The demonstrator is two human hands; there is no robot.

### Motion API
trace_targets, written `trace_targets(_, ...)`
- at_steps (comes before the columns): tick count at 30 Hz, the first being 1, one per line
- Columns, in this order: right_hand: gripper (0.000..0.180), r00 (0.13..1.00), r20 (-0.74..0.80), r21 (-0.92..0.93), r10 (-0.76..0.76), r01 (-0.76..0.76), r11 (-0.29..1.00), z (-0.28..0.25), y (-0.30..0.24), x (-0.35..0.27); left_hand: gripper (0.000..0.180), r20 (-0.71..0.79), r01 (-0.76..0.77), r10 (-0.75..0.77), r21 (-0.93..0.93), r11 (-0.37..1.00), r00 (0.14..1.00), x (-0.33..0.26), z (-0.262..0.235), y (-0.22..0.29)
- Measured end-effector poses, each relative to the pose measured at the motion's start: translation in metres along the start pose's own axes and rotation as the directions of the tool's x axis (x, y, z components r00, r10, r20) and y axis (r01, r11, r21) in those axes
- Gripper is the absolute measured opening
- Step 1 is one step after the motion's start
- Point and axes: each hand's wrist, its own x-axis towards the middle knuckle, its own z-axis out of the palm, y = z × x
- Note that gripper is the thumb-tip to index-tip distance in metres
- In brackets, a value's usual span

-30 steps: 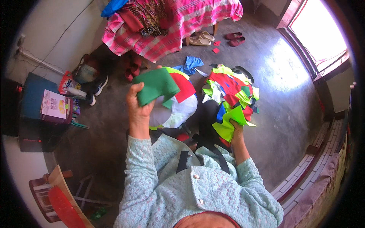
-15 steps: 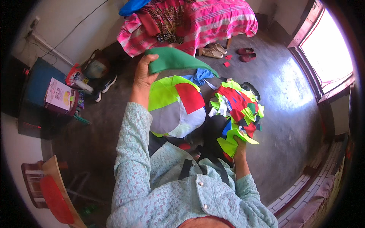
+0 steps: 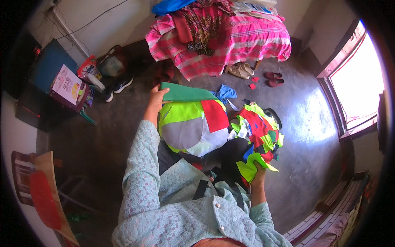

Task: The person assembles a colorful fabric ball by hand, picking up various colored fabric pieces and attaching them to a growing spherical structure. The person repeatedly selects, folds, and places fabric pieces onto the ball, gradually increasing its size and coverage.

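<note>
My left hand [image 3: 156, 100] is closed on the left end of a long green fabric piece [image 3: 187, 94]. The green piece lies along the far edge of a rounded form [image 3: 181, 133] covered with neon yellow, red, grey and white fabric patches, in front of my lap. My right hand [image 3: 258, 176] is closed on a neon yellow fabric scrap [image 3: 248, 166], low beside my right leg. Just beyond it sits a heap of mixed fabric scraps [image 3: 257, 123] in red, neon yellow, white, blue and green. What lies under the heap is mostly hidden.
A blue cloth [image 3: 224, 93] and small red scraps [image 3: 252, 86] lie on the dark floor [image 3: 304, 164]. Beyond stands a bed with a pink checked cover [image 3: 247, 41], shoes [image 3: 273, 79] near it. At left are a box [image 3: 66, 88] and bags; a wooden chair [image 3: 45, 193] stands nearer.
My left hand has lowered the green piece from above the rounded form onto its far edge. My right hand keeps hold of the neon yellow scrap. The view has shifted a little.
</note>
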Motion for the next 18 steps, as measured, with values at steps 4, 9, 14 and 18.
trace_targets(4, 0.023, 1.000, 0.021, 0.020, -0.005, 0.005, 1.000, -0.006, 0.003, 0.004, 0.034, -0.107, -0.106, 0.117, 0.104, 0.989, 0.987, 0.000, -0.009, -0.008)
trace_targets(9, 0.023, 1.000, 0.000, -0.001, -0.003, 0.003, 1.000, -0.004, 0.003, 0.002, 0.036, -0.354, -0.331, 0.445, 0.338, 0.881, 0.822, -0.004, -0.017, -0.040)
trace_targets(14, 0.026, 0.998, -0.007, -0.108, -0.069, 0.068, 0.992, -0.038, 0.019, 0.015, 0.024, -0.234, -0.409, 0.439, 0.166, 0.897, 0.868, -0.069, 0.017, -0.058)
trace_targets(18, 0.027, 0.999, -0.014, -0.170, -0.038, 0.036, 0.985, -0.015, 0.014, 0.007, 0.016, -0.040, -0.289, 0.292, 0.058, 0.956, 0.956, -0.143, 0.050, -0.080)
